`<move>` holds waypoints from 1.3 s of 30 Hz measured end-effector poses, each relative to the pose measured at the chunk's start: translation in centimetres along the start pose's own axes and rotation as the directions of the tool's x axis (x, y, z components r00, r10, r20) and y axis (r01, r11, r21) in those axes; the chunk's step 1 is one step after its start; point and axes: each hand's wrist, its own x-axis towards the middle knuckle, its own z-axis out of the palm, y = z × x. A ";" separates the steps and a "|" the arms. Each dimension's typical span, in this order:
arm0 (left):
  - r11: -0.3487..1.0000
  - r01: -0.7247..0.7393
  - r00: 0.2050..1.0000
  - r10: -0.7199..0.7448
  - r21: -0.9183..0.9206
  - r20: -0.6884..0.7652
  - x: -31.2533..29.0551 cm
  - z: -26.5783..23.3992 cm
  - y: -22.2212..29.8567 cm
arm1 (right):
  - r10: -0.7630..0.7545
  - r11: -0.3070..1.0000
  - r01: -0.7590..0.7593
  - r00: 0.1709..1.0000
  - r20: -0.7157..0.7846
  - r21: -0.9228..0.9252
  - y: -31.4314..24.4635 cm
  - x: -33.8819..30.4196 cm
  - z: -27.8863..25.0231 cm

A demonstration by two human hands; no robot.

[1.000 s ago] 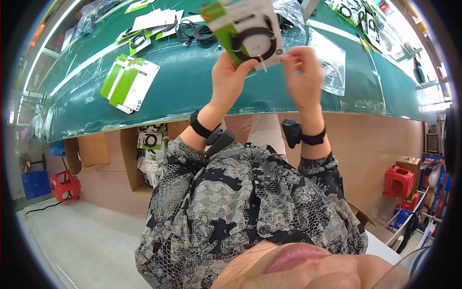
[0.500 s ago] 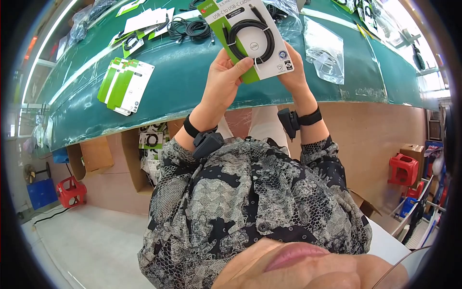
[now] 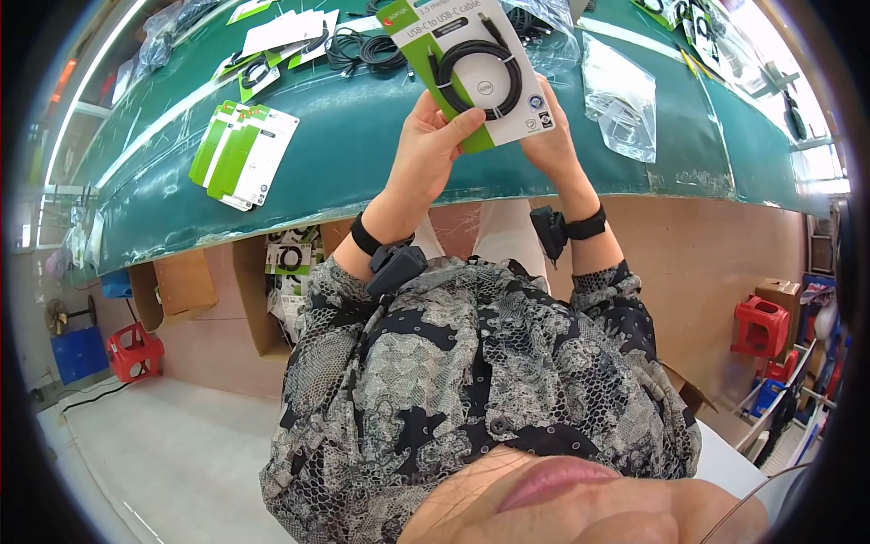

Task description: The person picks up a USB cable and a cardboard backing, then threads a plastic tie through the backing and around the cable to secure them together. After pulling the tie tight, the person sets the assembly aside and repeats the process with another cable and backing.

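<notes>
We find the left hand (image 3: 426, 147) closed on the lower left of a green-and-white card (image 3: 473, 69), thumb pressed to its front, while the right hand (image 3: 551, 140) meets its right edge with fingers hidden behind, so we cannot tell how far they close. We note the card, bearing a coiled black cable (image 3: 517, 80), raised and tilted above the green desk (image 3: 340, 136). A stack of similar cards (image 3: 243, 156) lies to the left, a clear plastic bag (image 3: 623, 102) to the right.
</notes>
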 end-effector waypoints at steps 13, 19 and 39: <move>0.998 -0.051 0.998 0.050 -0.030 -0.023 -0.8 -0.6 -0.4 | -0.035 0.993 0.044 0.996 0.081 -0.106 3.7 -1.0 1.6; 0.947 -0.081 0.965 0.153 0.312 -0.214 4.9 -12.5 3.5 | 0.289 0.957 -0.270 0.918 0.273 -0.103 4.2 -0.3 2.9; -0.267 -0.361 0.848 0.304 0.893 0.434 11.9 -16.6 2.6 | 0.473 0.879 -0.477 0.869 0.142 -0.011 8.9 -4.0 -0.5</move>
